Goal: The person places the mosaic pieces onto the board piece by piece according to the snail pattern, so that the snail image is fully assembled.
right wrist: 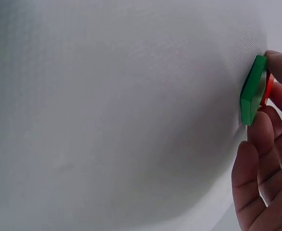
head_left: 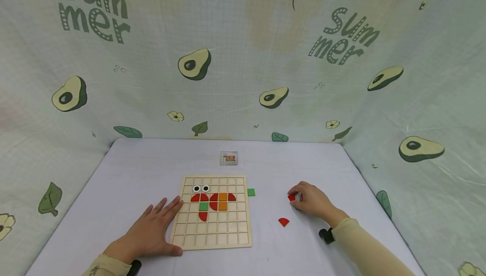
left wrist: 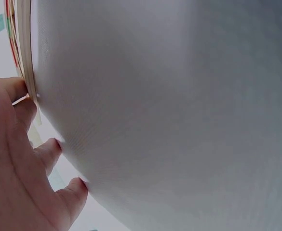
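My left hand (head_left: pixel 153 225) lies with fingers spread along the left edge of the wooden grid board (head_left: pixel 231 240), its thumb at the near left corner. In the left wrist view its fingertips meet the board's side (left wrist: pixel 24 43). On the board sit two eye discs (head_left: pixel 201 188), red quarter-circle pieces (head_left: pixel 203 216), orange squares (head_left: pixel 222 206) and a green square (head_left: pixel 203 206). Right of the board, my right hand (head_left: pixel 311 200) pinches a red piece (head_left: pixel 291 197). The right wrist view shows a green tile (right wrist: pixel 253 91) against it, between the fingertips, close to the table.
A loose red quarter-circle piece (head_left: pixel 283 222) lies nearer than the right hand. Another green square (head_left: pixel 251 192) is beside the board's right edge. A small picture card (head_left: pixel 229 158) lies behind the board on the white table (head_left: pixel 159 158). Printed cloth (head_left: pixel 235 69) hangs around the table.
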Tool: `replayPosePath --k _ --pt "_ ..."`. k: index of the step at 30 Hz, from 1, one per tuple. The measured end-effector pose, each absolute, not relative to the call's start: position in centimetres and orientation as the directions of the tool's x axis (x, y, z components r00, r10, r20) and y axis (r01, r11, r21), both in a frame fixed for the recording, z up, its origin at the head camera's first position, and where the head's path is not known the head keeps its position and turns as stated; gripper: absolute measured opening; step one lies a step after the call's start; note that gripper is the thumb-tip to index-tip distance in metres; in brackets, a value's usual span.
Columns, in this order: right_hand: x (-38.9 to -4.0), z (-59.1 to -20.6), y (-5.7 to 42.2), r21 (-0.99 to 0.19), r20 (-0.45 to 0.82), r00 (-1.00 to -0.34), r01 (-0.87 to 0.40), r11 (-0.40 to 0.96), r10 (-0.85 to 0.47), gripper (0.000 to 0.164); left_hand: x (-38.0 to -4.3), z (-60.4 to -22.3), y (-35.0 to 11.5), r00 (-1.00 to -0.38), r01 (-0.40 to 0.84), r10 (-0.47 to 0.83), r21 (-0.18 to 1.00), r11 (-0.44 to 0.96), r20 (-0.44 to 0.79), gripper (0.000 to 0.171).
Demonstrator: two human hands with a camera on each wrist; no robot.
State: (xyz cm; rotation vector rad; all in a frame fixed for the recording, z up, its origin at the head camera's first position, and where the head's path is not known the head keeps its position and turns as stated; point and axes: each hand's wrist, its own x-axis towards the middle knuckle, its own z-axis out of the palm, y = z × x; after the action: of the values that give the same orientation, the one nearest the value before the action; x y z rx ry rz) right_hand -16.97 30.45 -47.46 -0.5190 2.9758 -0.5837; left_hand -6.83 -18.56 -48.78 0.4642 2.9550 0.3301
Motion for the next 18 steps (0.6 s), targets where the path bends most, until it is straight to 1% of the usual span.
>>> replayPosePath --k 18 --pt "-16.97 -47.56 30.38 -0.359 0.048 -0.929 -0.358 0.862 -0.366 0.019 -6.77 -48.56 -18.38 -0.945 0.273 0.308 0.253 0.928 -0.107 0.132"
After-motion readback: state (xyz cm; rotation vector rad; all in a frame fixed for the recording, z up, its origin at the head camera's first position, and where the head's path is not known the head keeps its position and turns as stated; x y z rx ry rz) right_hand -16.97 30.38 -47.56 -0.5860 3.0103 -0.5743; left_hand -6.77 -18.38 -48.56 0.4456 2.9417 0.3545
